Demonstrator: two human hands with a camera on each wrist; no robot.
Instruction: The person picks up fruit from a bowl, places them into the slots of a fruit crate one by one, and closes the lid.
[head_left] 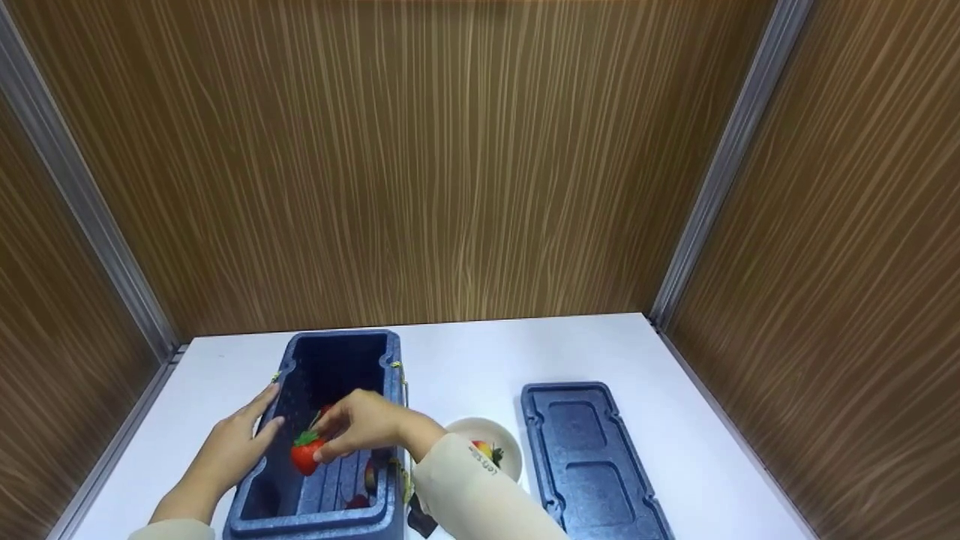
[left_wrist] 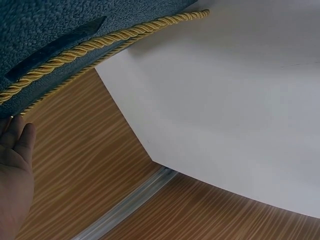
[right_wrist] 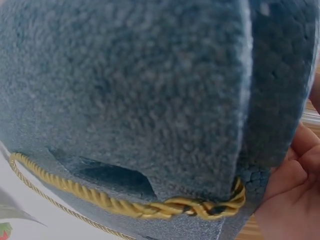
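Wood-patterned walls (head_left: 412, 165) stand behind a white table (head_left: 457, 367). Over the open blue box (head_left: 322, 523), the right hand (head_left: 367, 422) pinches a strawberry (head_left: 303, 458) between thumb and fingers; the left hand (head_left: 234, 444) lies spread at the box's left edge. A loose pinch could drop the strawberry, and the right sleeve (head_left: 469, 487), near the bowl (head_left: 513, 448), might snag and tip it.

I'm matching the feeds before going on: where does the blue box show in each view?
Head: blue box at lower left of centre.
Left wrist: across the top-left corner.
Right wrist: fills most of the picture.
Shared landmark: gold rope along its side.
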